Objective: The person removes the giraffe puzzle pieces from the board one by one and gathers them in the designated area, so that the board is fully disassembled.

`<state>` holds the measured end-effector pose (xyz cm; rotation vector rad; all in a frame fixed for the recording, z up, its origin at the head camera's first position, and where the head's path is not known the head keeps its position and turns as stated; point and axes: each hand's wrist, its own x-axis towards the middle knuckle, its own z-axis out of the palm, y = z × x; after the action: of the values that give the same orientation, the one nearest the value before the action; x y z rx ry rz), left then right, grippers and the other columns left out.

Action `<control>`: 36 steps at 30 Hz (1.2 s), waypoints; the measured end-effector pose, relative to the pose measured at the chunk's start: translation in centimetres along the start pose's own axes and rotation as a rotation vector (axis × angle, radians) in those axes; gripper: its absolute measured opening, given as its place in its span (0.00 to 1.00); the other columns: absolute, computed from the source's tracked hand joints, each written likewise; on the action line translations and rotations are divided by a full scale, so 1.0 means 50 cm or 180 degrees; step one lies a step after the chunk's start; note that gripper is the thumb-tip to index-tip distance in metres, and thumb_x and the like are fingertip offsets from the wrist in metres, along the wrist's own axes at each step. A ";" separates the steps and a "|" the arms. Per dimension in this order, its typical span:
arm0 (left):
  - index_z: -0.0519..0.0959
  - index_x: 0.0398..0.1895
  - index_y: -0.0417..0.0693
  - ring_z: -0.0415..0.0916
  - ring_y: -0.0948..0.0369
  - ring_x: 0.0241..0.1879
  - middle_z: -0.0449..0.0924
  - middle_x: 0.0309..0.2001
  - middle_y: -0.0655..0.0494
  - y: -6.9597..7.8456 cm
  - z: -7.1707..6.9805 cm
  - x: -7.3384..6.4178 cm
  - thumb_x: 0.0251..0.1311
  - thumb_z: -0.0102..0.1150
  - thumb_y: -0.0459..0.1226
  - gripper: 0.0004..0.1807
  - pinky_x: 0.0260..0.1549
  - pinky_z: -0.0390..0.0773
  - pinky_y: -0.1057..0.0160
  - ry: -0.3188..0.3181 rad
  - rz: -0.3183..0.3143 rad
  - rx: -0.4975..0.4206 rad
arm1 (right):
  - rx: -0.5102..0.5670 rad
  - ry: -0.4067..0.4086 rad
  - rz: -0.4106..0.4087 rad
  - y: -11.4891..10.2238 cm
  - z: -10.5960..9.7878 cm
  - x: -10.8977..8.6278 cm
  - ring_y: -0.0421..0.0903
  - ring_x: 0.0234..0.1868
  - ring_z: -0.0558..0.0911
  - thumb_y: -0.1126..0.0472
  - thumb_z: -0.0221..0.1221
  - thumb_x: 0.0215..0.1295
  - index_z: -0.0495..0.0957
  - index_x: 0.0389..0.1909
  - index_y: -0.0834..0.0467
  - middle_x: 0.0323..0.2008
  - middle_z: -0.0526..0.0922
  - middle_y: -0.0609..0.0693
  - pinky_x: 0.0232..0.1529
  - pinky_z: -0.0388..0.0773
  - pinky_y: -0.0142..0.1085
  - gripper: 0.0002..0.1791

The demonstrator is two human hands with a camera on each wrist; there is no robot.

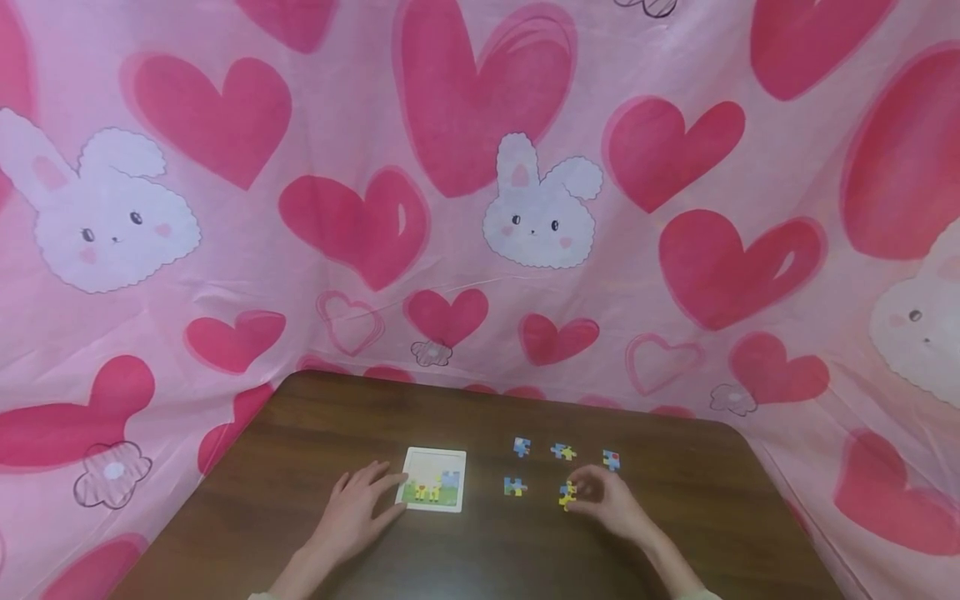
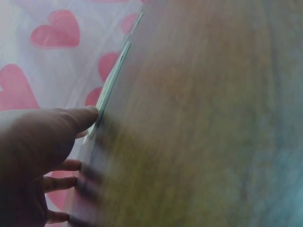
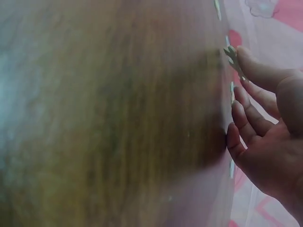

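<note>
A white-rimmed puzzle board (image 1: 433, 461) lies flat on the table, left of centre in the head view. Its lower part shows a picture with yellow animals on green; most of its upper part is bare and pale. At its left edge, my left hand (image 1: 356, 506) touches the board with thumb and forefinger, fingers spread. My right hand (image 1: 613, 505) pinches a yellow and blue puzzle piece (image 1: 566, 497) between thumb and forefinger. In the right wrist view that puzzle piece (image 3: 234, 61) is tilted and looks raised off the table.
Several loose pieces lie right of the board: a blue puzzle piece (image 1: 521, 447), a yellow-blue puzzle piece (image 1: 563, 452), a puzzle piece with a red spot (image 1: 611, 459) and another blue puzzle piece (image 1: 514, 486). A pink heart-and-rabbit cloth (image 1: 465, 250) hangs behind the brown table (image 1: 465, 558).
</note>
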<state>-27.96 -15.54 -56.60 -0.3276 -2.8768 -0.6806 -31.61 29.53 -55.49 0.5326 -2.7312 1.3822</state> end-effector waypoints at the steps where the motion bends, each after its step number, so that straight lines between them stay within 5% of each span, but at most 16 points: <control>1: 0.88 0.64 0.58 0.73 0.37 0.77 0.82 0.72 0.42 0.000 0.000 0.000 0.65 0.78 0.52 0.25 0.72 0.65 0.19 0.0009 0.0011 0.0002 | -0.0054 0.0010 0.0014 -0.001 0.000 -0.001 0.38 0.43 0.83 0.63 0.80 0.58 0.85 0.49 0.62 0.42 0.88 0.52 0.48 0.84 0.32 0.20; 6: 0.87 0.64 0.59 0.73 0.37 0.77 0.82 0.72 0.42 -0.002 0.002 0.001 0.65 0.77 0.52 0.26 0.72 0.65 0.19 0.0013 0.0027 0.0008 | -0.0265 0.0101 -0.0071 0.008 0.006 -0.003 0.37 0.42 0.81 0.62 0.80 0.57 0.86 0.47 0.59 0.40 0.85 0.49 0.47 0.83 0.32 0.19; 15: 0.87 0.65 0.59 0.73 0.37 0.77 0.81 0.73 0.42 -0.001 -0.002 0.005 0.65 0.77 0.54 0.27 0.73 0.64 0.19 -0.0049 -0.0029 0.0003 | -0.0318 0.0372 -0.1061 0.082 0.021 0.016 0.34 0.37 0.76 0.53 0.77 0.66 0.85 0.51 0.58 0.36 0.80 0.46 0.36 0.76 0.30 0.19; 21: 0.88 0.64 0.59 0.73 0.37 0.77 0.81 0.72 0.42 -0.003 0.001 0.003 0.65 0.78 0.52 0.26 0.73 0.63 0.19 -0.0047 -0.0022 -0.0032 | -0.0137 0.0366 -0.0869 0.022 0.034 0.026 0.35 0.33 0.76 0.59 0.76 0.67 0.82 0.57 0.66 0.36 0.81 0.52 0.31 0.77 0.31 0.23; 28: 0.88 0.64 0.59 0.73 0.37 0.77 0.82 0.72 0.42 0.000 0.000 0.001 0.64 0.78 0.52 0.26 0.73 0.63 0.19 -0.0039 -0.0029 -0.0060 | 0.0091 -0.0099 -0.0364 -0.094 0.081 0.049 0.30 0.32 0.75 0.63 0.77 0.65 0.81 0.59 0.69 0.36 0.83 0.55 0.33 0.77 0.28 0.25; 36: 0.88 0.64 0.58 0.74 0.37 0.76 0.82 0.72 0.42 0.007 -0.010 -0.002 0.64 0.78 0.51 0.26 0.73 0.64 0.19 -0.0044 -0.0033 -0.0026 | 0.0202 -0.0459 -0.0526 -0.138 0.165 0.094 0.32 0.29 0.76 0.58 0.77 0.66 0.81 0.58 0.68 0.33 0.85 0.54 0.30 0.77 0.29 0.26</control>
<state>-27.70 -15.51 -56.03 -0.3199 -2.8917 -0.6949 -32.84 17.91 -54.24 0.8732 -2.6839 1.4461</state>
